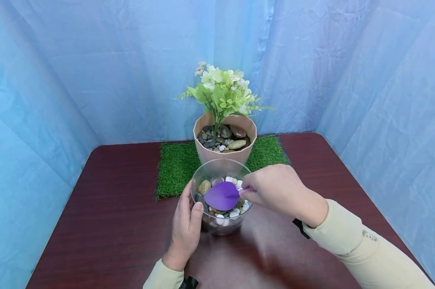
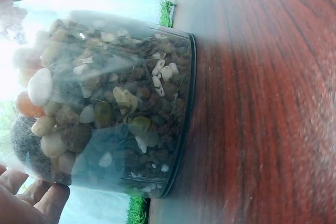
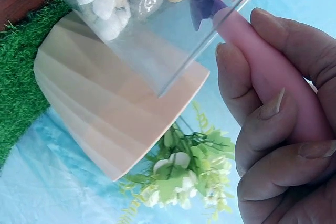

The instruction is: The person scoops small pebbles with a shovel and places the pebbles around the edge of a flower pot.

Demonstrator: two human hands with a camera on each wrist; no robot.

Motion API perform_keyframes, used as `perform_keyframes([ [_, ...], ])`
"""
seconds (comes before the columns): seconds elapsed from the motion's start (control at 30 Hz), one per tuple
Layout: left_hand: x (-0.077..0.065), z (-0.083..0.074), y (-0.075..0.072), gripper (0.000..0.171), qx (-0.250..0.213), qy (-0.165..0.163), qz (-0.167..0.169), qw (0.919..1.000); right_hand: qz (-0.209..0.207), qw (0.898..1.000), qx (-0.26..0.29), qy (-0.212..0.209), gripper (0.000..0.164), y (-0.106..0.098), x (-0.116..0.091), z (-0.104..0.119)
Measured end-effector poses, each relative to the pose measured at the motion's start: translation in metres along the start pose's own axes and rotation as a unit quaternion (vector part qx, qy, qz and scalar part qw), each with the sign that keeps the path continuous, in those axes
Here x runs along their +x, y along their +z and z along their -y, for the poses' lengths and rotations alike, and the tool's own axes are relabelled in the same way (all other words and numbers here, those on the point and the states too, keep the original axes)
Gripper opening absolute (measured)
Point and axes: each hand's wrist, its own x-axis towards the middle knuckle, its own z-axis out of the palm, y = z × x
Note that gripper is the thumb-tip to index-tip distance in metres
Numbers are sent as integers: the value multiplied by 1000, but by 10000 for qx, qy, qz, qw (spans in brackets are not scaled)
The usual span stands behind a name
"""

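My right hand (image 1: 280,188) grips a small trowel (image 1: 222,196) with a purple blade and a pink handle (image 3: 281,69). The blade is at the mouth of a clear pot (image 1: 221,229), over the pebbles inside. In the right wrist view the fingers wrap round the handle just outside the pot's rim. My left hand (image 1: 186,226) holds the pot's left side, its thumb near the front of the rim. Through the wall, the left wrist view shows stones (image 2: 65,116) above finer gravel. The blade hides part of the contents.
Behind the clear pot stands a beige planter (image 1: 222,155) with stones and a white-flowered plant (image 1: 224,90). The planter is on a green artificial grass mat (image 1: 177,168). A dark red wooden table (image 1: 112,224) lies beneath, and blue curtains (image 1: 131,72) surround it.
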Motion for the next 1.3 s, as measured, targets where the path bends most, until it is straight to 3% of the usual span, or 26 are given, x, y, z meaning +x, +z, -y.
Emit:
perform_keyframes([
  [0.17,-1,-1,0,64,98,-78,-2,9999,175,9997,138,105,34,1,1,-2],
  [0.3,-2,-1,0,63,133,-105,-11,9999,62,10000,34,24,38,2,0,0],
  [0.6,-2,-2,1,61,137,-122,-51,9998,-376,9984,-395,-134,46,3,-1,10],
  [0.8,-1,-3,1,62,150,-116,-72,9998,-964,9891,-1055,-364,46,4,-6,21],
  [0.9,-1,-3,1,63,171,-167,-66,9997,-1041,9870,-1171,-350,47,4,-5,26],
  [0.97,-1,-3,1,63,184,-186,-71,9996,-960,9886,-1112,-321,48,2,-4,25],
  [1.17,-2,-3,1,61,233,-178,-67,9995,-210,9992,-352,34,48,-1,2,13],
  [1.3,-1,-3,1,61,242,-177,-45,9995,-366,9976,-581,-75,49,0,0,15],
])
